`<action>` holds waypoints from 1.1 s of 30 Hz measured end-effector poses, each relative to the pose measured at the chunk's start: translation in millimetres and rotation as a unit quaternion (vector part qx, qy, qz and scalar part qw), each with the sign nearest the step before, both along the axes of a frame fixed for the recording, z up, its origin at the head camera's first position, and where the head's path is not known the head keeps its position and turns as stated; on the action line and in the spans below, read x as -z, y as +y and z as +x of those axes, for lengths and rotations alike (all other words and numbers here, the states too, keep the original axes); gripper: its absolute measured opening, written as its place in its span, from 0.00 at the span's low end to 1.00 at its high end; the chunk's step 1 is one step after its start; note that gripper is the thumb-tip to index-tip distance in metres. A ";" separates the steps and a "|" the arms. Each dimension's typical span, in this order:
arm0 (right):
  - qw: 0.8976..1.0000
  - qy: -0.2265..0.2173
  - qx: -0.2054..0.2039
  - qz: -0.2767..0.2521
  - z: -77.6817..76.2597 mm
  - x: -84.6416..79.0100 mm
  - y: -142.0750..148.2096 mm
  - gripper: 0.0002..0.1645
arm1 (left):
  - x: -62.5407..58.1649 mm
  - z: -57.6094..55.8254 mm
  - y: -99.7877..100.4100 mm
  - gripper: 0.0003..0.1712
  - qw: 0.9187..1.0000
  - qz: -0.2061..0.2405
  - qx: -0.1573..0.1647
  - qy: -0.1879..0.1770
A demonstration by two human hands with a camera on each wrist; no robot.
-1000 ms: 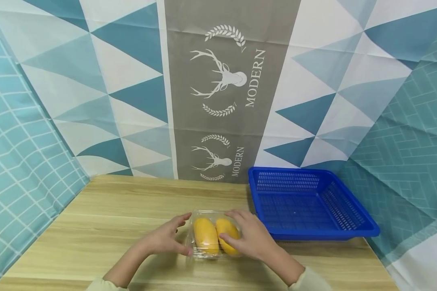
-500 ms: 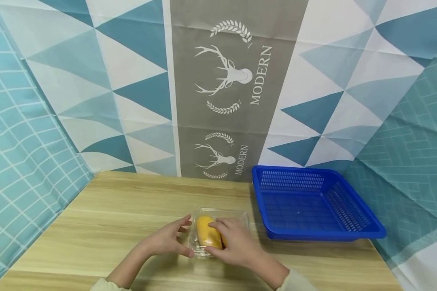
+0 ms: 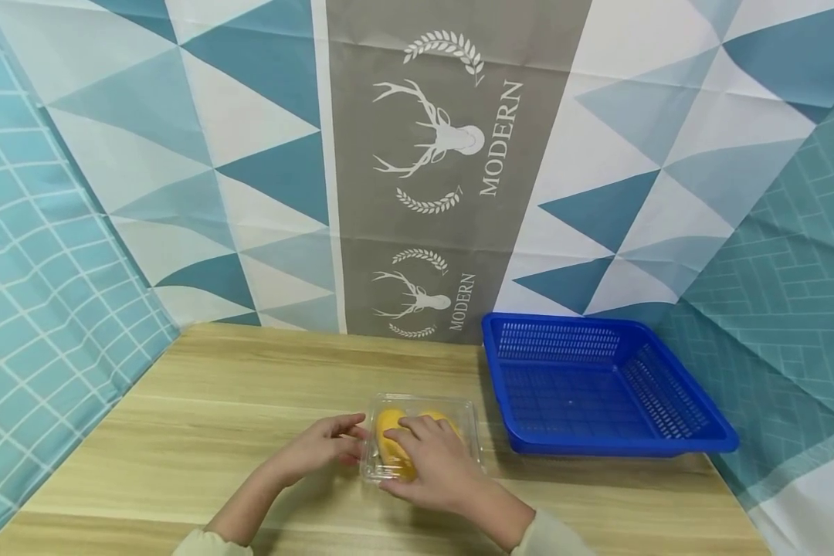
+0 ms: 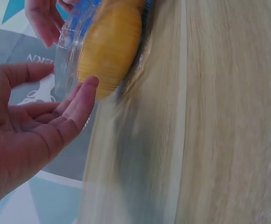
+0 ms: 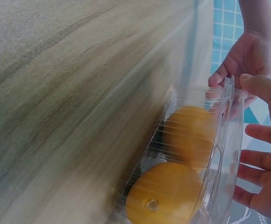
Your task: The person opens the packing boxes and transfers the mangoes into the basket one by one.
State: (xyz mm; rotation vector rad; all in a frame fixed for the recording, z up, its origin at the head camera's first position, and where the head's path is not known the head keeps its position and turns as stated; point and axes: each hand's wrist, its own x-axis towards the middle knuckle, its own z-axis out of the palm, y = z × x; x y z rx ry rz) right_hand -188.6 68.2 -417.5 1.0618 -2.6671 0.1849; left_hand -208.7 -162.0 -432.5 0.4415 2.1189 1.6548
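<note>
Two yellow mangoes (image 3: 391, 423) lie side by side in a clear plastic clamshell box (image 3: 471, 431) on the wooden table. The lid lies over them, as the right wrist view shows with the lid rim (image 5: 224, 154) and a mango (image 5: 163, 196). My right hand (image 3: 436, 467) is spread over the top of the box, and its fingertips touch the lid. At the box's left side is my left hand (image 3: 322, 448), its fingers loosely bent and holding nothing. Its fingertips (image 4: 89, 86) are close to the box wall; whether they touch cannot be told.
A blue plastic basket (image 3: 507, 432) stands at the back right of the wooden table (image 3: 250, 386), with nothing visible in it. Behind the table hangs a patterned cloth (image 3: 417, 224), with blue tiled sheets (image 3: 35, 293) at the sides.
My right hand has moved left from the box's right side onto the top of the lid. The left hand stays at the left side, its thumb drawn in. The box stays in place.
</note>
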 end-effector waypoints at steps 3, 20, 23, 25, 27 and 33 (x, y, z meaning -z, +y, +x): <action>1.000 0.014 0.000 0.012 -1.0 1.4 -1.0 0.36 | 2.6 -1.7 2.1 0.33 0.999 0.032 -0.022 -0.035; 0.998 0.061 -0.002 0.031 -1.8 1.5 -5.8 0.35 | 10.2 0.9 5.0 0.29 0.988 0.100 -0.049 -0.108; 0.998 0.055 -0.007 0.031 -2.2 1.9 -8.6 0.34 | 11.0 2.2 3.9 0.30 0.986 0.106 -0.049 -0.117; 0.998 0.047 -0.012 0.033 -2.7 1.7 -10.7 0.34 | 11.5 3.0 3.5 0.31 0.985 0.110 -0.049 -0.124; 0.999 0.038 -0.015 0.036 -2.9 1.5 -12.5 0.34 | 11.9 3.6 3.3 0.31 0.984 0.115 -0.049 -0.129; 0.999 0.028 -0.025 0.038 -2.9 0.6 -11.9 0.35 | 11.9 4.3 3.4 0.33 0.981 0.128 -0.049 -0.140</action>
